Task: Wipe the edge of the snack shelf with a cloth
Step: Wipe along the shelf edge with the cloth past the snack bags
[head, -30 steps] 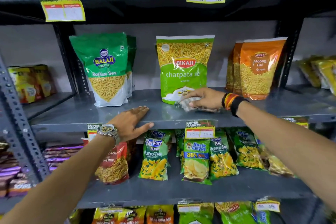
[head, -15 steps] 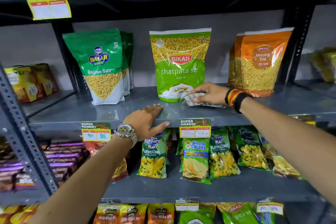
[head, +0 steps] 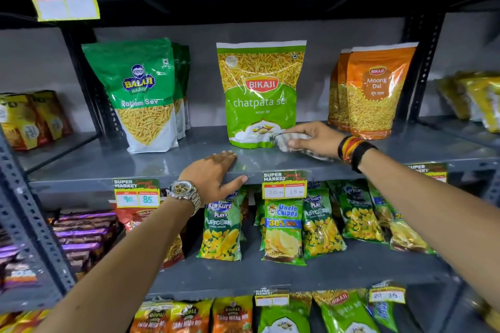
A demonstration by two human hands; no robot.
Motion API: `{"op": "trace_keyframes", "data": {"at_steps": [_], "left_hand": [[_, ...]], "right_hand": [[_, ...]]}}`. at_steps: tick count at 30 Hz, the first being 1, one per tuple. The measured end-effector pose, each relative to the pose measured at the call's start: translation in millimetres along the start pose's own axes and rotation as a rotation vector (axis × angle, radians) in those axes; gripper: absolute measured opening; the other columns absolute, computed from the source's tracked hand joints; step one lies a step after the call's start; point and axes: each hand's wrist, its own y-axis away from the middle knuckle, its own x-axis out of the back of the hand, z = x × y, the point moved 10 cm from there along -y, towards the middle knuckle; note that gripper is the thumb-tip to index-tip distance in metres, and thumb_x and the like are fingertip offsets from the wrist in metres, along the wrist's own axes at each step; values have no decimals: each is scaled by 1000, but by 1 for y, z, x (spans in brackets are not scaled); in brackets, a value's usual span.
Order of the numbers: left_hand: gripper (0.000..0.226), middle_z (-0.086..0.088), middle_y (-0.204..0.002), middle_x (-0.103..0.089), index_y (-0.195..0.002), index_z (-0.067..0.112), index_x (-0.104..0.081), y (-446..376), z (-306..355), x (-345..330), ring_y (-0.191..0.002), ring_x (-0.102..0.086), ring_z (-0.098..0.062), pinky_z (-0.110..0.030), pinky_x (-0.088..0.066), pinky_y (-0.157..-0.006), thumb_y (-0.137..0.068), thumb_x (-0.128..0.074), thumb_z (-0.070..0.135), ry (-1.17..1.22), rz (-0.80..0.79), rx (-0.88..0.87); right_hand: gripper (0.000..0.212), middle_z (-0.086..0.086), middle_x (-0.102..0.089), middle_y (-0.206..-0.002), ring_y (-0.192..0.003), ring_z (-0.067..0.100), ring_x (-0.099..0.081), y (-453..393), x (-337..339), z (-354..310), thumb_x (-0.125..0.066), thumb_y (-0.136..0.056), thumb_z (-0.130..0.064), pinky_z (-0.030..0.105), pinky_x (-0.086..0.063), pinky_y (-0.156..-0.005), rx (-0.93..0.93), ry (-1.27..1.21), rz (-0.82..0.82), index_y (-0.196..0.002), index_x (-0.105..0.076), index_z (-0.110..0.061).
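From where I sit watching the head view, the right hand (head: 311,138) presses a crumpled pale cloth (head: 295,143) flat against the top of the grey snack shelf (head: 167,162), fingers curled down over it and pinning it, just at the foot of the Bikaji chatpata sev bag (head: 261,94). The cloth touches that bag's lower right corner, or comes very close; I cannot tell which.

The relation that matters: the shelf's front edge runs along a 9-to-3 line, and it lies at about 6 o'clock from the cloth, a little nearer me than where the cloth sits now. The right hand is the one on the job, so I judge the coming stroke needs a pull toward 6 and then a run along that long axis.

The left hand (head: 213,178) rests spread and empty on the shelf at roughly 8 o'clock from the cloth, palm down, thumb hooked over the front lip beside the 20/18 price tag (head: 285,184) (a brace, I think, not a wiping hand).

Against half a second ago, both hands hold nearly the same spots relative to the bag and tag; the cloth hand has barely shifted, while the view has drifted slightly.
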Motion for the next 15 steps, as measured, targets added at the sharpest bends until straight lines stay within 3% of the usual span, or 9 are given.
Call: {"op": "trace_keyframes", "data": {"at_steps": [2, 4, 6, 9, 12, 15], "left_hand": [[80, -4, -156, -44, -150, 16, -42, 1, 1, 0, -140, -46, -23, -43, -46, -104, -94, -31, 73, 3, 0, -2], [79, -5, -157, -44, -150, 15, -42, 1, 1, 2, -141, -45, -23, -42, -45, -106, -95, -33, 71, 4, 4, -2], [79, -5, -156, -44, -150, 15, -42, 2, 2, 3, -140, -45, -24, -43, -45, -105, -95, -33, 71, 11, 3, -6], [82, -5, -157, -44, -150, 15, -41, 3, 1, 2, -140, -45, -24, -44, -45, -106, -94, -30, 74, 20, -15, -6], [90, -6, -156, -44, -150, 15, -40, 2, -1, 0, -139, -46, -25, -43, -45, -107, -89, -22, 78, 25, -40, 3], [98, -7, -155, -45, -151, 14, -39, -1, 5, 1, -137, -48, -27, -44, -47, -106, -86, -16, 83, 30, -38, 4]], "right_hand": [[33, 7, -65, -129, -121, 24, -60, -4, -2, 12, -68, -90, -18, 39, -45, -103, -49, 61, 64, -123, -67, -18], [30, 2, -68, -125, -114, 19, -63, -2, -17, 8, -67, -90, -20, 41, -49, -101, -16, 165, 71, -120, -69, -23], [33, -3, -68, -123, -111, 12, -62, 8, -30, -6, -67, -90, -25, 36, -50, -98, 36, 192, -11, -124, -67, -25], [40, -5, -69, -120, -106, 6, -64, 27, -28, -18, -68, -89, -23, 24, -49, -96, 42, 44, -164, -129, -64, -19], [39, 2, -69, -122, -115, 21, -64, 23, 16, 1, -69, -89, -26, 39, -47, -106, -14, 42, -6, -128, -64, -21], [33, 2, -69, -122, -114, 21, -62, 15, 42, 32, -67, -91, -25, 35, -47, -99, -97, 152, 101, -124, -66, -25]]}}
